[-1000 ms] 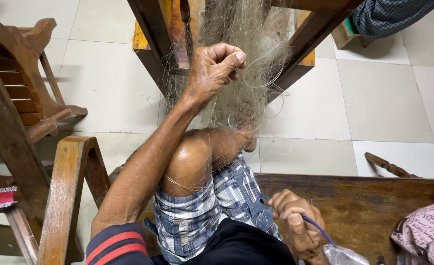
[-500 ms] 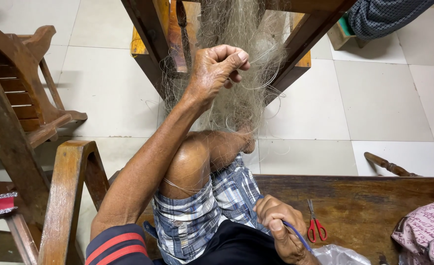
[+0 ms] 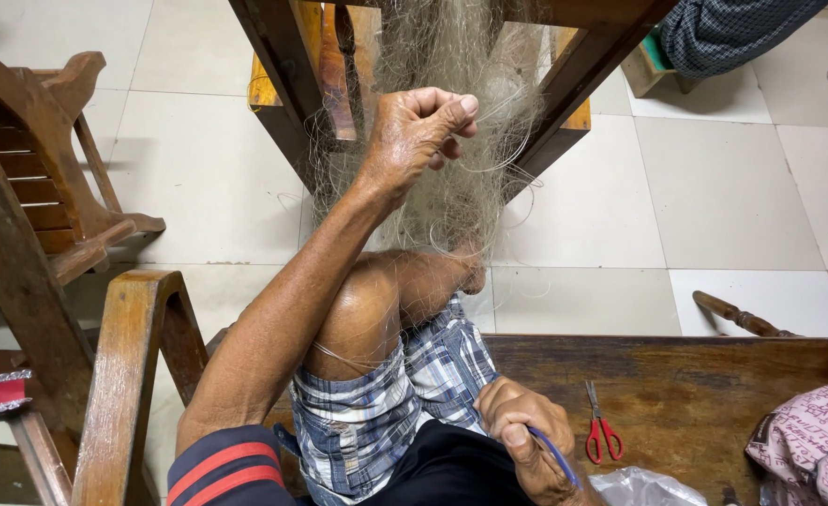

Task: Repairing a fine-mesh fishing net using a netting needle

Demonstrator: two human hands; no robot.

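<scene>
Your left hand (image 3: 420,131) is raised in front of you with the fingers curled into a fist, pinching strands of the pale fishing net (image 3: 461,141) between thumb and forefinger. The net hangs in a tangled bunch from the dark wooden frame (image 3: 287,84) above it and drapes down onto your bent knee (image 3: 367,305), just below the net. A few loose filaments loop out to either side of the net where your fist grips it. Your right hand (image 3: 524,440) sits well below the net, low beside your checked shorts (image 3: 395,412), with the fingers closed around a thin blue tool (image 3: 552,454); it looks like a netting needle, though only a short length shows, so you cannot be sure. Below and to the right of the net, a pair of red-handled scissors (image 3: 601,431) lies flat on the dark wooden bench (image 3: 695,384), near the right hand but not touching it. A crumpled clear plastic bag (image 3: 643,487) rests on the bench just beside that hand, and a pink patterned bag (image 3: 812,445) sits at the bench's far right end. To the left of the net, well apart from it, stands a wooden chair (image 3: 39,178) on the pale tiled floor (image 3: 714,187).
</scene>
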